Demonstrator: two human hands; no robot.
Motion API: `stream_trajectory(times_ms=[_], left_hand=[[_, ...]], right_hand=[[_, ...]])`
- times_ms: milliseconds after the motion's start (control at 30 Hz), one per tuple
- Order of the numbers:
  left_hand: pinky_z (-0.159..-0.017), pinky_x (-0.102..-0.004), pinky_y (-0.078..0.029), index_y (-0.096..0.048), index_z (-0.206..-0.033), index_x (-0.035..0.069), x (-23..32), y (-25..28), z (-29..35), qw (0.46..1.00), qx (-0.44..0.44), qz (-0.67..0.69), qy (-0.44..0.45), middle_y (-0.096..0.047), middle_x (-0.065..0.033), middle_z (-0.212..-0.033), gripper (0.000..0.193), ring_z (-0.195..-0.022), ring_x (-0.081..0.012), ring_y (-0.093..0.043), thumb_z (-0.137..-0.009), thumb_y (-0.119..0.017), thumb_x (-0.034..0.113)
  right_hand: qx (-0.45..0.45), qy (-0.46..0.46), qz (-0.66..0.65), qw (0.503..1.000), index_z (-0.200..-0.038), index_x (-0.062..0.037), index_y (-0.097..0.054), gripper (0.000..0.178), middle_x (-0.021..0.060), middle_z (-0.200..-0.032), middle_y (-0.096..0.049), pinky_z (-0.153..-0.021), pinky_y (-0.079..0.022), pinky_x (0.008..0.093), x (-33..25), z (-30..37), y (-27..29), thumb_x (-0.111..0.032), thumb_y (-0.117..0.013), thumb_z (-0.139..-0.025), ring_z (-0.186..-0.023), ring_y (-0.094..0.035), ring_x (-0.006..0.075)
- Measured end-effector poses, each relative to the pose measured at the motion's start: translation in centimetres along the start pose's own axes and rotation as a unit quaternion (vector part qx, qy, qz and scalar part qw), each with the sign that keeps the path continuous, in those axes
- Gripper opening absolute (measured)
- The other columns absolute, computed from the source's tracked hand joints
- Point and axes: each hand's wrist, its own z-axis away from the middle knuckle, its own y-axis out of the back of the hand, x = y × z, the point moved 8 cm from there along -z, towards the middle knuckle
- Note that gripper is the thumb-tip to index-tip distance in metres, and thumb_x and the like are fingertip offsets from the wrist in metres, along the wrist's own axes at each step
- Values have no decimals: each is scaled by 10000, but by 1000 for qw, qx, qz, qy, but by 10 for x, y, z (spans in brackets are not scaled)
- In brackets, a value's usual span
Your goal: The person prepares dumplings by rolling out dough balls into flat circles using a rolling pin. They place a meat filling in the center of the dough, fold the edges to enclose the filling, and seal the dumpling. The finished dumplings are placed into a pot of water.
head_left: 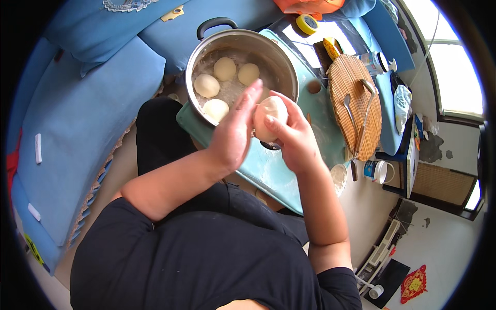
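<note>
A round, pale dough ball rests in my right hand, the thumb and fingers curled around it. Beside it my left hand is upright with its fingers stretched out straight, the palm turned toward the dough. Whether that palm touches the ball I cannot tell. Just beyond my hands stands a large metal pot with a black handle. Several similar dough balls sit in it on a whitish, floury-looking bottom. My left hand's fingers partly cover the pot's near right side.
The pot stands on a pale green table dusted with flour. On the right, a round slatted board carries a long-handled ladle and a spoon. A roll of yellow tape lies farther back. Blue sofa seating borders the left.
</note>
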Motion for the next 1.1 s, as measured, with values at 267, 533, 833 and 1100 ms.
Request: stream_trajectory(times_ms=[267,533,833,1100], left_hand=[[-975,-359,-353,-468,-1192,15,108,84,-4,922,86,-174,-336,-533,-156,-1218,305,-1139,-221,-492,-952,-338,152],[-895,-331,-396,-493,-1144,15,115,121,5,926,125,-207,-290,-577,-145,-1122,265,-1059,-204,-533,-944,-361,128],[-868,-285,-420,-528,-1092,18,109,122,0,937,82,-195,-279,-602,-86,-1063,211,-1006,-145,-561,-970,-398,129],[-860,-283,-426,-530,-1086,13,108,112,0,933,71,-218,-278,-606,-90,-1054,211,-985,-144,-567,-971,-397,131]], right_hand=[[-42,-21,531,846,-1269,-66,-456,701,209,-1155,-532,-893,-460,382,39,-119,-16,-295,-716,-660,-1045,-563,325],[-80,-45,660,745,-1249,-86,-479,671,196,-1135,-549,-922,-446,390,82,-173,-29,-300,-703,-654,-1070,-542,345],[-62,-71,676,731,-1253,-96,-463,657,173,-1176,-531,-904,-452,400,81,-167,-39,-228,-715,-661,-1080,-538,334],[-58,5,665,744,-1198,-77,-514,572,152,-1185,-529,-906,-457,379,50,-158,-34,-217,-726,-685,-1083,-540,296]])
